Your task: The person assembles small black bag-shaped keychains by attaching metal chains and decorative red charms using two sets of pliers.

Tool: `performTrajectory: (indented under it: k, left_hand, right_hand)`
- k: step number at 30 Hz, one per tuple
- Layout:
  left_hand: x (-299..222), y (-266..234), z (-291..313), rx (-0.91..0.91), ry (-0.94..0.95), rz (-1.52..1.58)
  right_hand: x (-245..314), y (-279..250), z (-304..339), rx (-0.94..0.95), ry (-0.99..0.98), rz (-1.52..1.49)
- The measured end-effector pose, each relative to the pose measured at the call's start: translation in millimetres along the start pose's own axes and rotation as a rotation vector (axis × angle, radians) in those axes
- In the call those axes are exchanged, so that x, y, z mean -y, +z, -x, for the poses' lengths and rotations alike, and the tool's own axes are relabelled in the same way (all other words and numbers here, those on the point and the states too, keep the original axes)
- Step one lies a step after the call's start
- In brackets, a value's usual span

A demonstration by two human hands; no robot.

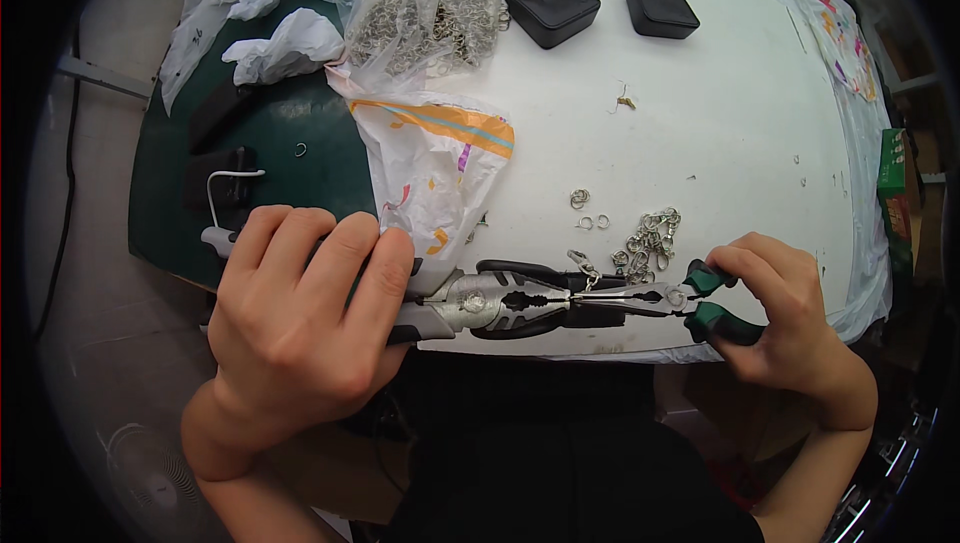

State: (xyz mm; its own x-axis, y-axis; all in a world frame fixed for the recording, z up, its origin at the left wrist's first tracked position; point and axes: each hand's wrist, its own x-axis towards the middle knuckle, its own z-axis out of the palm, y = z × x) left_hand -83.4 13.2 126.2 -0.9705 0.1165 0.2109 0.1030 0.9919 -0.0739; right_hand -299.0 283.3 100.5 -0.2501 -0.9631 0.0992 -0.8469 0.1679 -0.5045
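My left hand [300,318] is closed round the grey handles of a pair of combination pliers [470,300]. In my right hand [785,308], between thumb and fingers, are the green-and-black handles of slimmer long-nose pliers [640,297]. The two sets of jaws point at each other and their tips meet; what they grip there is too small to make out. A small silver clasp [583,263] lies right by the tips. Beneath the jaws is a black item [597,317] with a loop, partly covered, perhaps a mini handbag.
Silver chains with clasps [652,241] and loose rings [580,199] lie beyond the right-hand pliers. Farther back are a clear bag of metal rings [425,18] and two black mini handbags [552,11]. A printed plastic bag [440,158] spreads near my left hand, beside a green mat [300,183].
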Motion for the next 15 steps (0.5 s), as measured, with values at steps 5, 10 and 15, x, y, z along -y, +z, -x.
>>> performTrajectory:
  k: [5,10,15]
  left_hand:
    - [-1.6,-7.0,-4.4,0.077,-0.065,0.047]
    - [-2.8,-8.6,-6.8,0.114,-0.077,0.047]
    - [-8.0,-11.7,-6.9,0.079,-0.063,0.000]
  right_hand:
    - [3.0,-1.3,-0.5,-0.058,-0.097,0.145]
    - [6.3,-2.9,-1.3,-0.064,-0.120,0.211]
    - [10.9,-7.7,-2.9,-0.019,-0.068,0.195]
